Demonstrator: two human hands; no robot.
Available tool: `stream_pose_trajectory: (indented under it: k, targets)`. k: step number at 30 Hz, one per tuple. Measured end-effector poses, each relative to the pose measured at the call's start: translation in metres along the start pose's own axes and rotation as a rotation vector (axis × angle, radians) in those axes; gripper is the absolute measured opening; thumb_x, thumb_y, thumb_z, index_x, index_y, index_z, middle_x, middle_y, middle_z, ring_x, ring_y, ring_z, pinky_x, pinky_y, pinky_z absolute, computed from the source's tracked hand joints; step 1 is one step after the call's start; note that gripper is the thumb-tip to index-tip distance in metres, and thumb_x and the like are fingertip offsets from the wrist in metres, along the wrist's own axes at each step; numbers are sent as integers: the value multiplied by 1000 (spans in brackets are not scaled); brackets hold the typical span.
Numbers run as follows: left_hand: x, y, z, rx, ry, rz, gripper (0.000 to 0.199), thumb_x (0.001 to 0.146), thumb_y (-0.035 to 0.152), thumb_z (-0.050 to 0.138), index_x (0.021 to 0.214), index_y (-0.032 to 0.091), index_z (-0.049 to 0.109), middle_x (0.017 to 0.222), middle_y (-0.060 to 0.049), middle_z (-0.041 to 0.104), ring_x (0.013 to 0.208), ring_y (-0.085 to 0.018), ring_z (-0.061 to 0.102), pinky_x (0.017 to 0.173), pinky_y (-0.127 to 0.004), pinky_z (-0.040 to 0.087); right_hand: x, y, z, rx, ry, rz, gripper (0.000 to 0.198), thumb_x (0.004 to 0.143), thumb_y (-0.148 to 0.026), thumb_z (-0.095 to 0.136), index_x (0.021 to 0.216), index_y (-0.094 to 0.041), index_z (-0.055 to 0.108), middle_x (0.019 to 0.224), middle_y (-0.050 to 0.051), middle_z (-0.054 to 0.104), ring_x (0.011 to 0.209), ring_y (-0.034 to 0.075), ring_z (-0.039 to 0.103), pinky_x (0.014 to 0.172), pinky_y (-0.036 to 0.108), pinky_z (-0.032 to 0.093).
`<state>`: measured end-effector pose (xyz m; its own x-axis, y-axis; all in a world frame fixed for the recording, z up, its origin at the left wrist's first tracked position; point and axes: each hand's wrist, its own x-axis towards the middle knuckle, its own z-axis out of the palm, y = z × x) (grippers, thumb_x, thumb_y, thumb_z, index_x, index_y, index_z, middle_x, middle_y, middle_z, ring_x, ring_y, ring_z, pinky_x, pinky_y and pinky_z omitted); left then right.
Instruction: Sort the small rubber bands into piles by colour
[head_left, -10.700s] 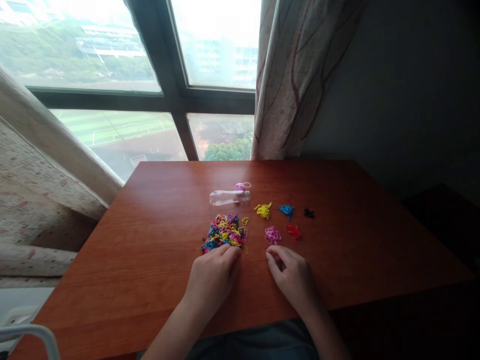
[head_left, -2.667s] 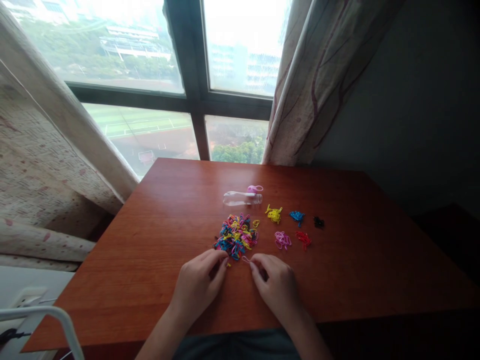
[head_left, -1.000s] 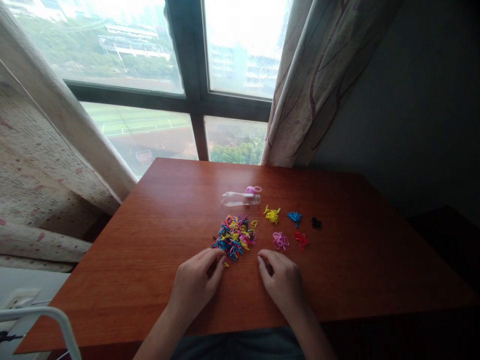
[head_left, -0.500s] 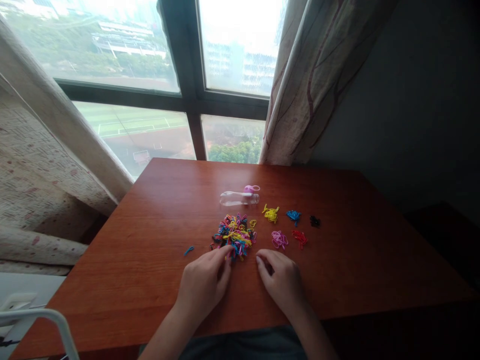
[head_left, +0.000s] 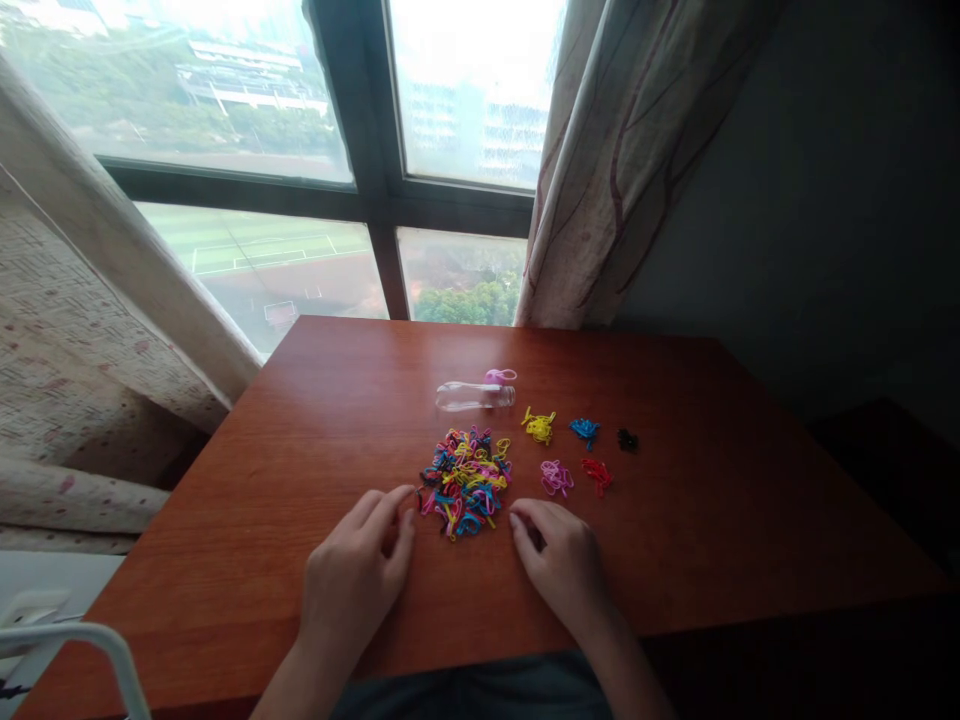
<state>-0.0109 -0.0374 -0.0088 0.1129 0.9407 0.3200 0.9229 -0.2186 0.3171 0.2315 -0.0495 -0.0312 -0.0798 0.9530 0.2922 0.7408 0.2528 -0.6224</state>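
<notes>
A loose pile of small rubber bands (head_left: 466, 475) in mixed colours lies on the wooden table. My left hand (head_left: 364, 550) rests at the pile's left edge, its thumb and index fingertips slightly apart, with nothing visible between them. To the right of the pile, my right hand (head_left: 561, 548) is curled, thumb and index tips together; whatever they may hold is hidden. Sorted by colour, small heaps lie farther right: yellow bands (head_left: 539, 426), blue bands (head_left: 584, 431), black bands (head_left: 628, 440), pink bands (head_left: 556, 478) and red bands (head_left: 598, 475).
Behind the pile, a clear plastic bottle (head_left: 469, 397) lies on its side, with a pink looped cap (head_left: 495, 377) beside it. The table (head_left: 675, 540) reaches to a window with curtains (head_left: 577, 220). A white curved rail (head_left: 112, 640) stands at the lower left.
My left hand has moved left from the pile's front, and the bands there now lie more spread out. It now covers where a single blue band lay. My right hand has hardly moved.
</notes>
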Motion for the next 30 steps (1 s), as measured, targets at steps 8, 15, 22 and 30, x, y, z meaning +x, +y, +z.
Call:
stream_pose_trajectory:
  k: [8,15,22,30]
  targets:
    - [1,-28,-18,210,-53,-69,21,96,34,44,101,21,59,99,-3,64,87,-21,64,71,-30,46,1,-1,-1,3,4,8,16,91,-17,51,91,-22,66,82,2,71,74,18,65,71,27,42]
    - [7,-16,-6,36,-78,-20,18,97,31,43,91,22,57,90,-1,64,80,-20,64,68,-30,45,1,0,0,-13,-10,12,16,91,-16,51,90,-22,66,81,1,70,72,18,64,69,27,42]
    - [13,35,10,-238,-169,172,13,95,25,48,92,24,61,93,-2,65,86,-19,63,74,-29,48,1,-3,-1,-35,-17,18,17,91,-16,51,92,-22,67,84,2,72,77,18,66,73,27,44]
    - [18,31,15,-278,-116,126,15,94,27,51,101,24,64,97,-3,66,88,-19,65,76,-29,50,14,-12,9,-99,-9,16,25,88,-14,53,105,-22,69,92,4,74,82,18,69,75,26,49]
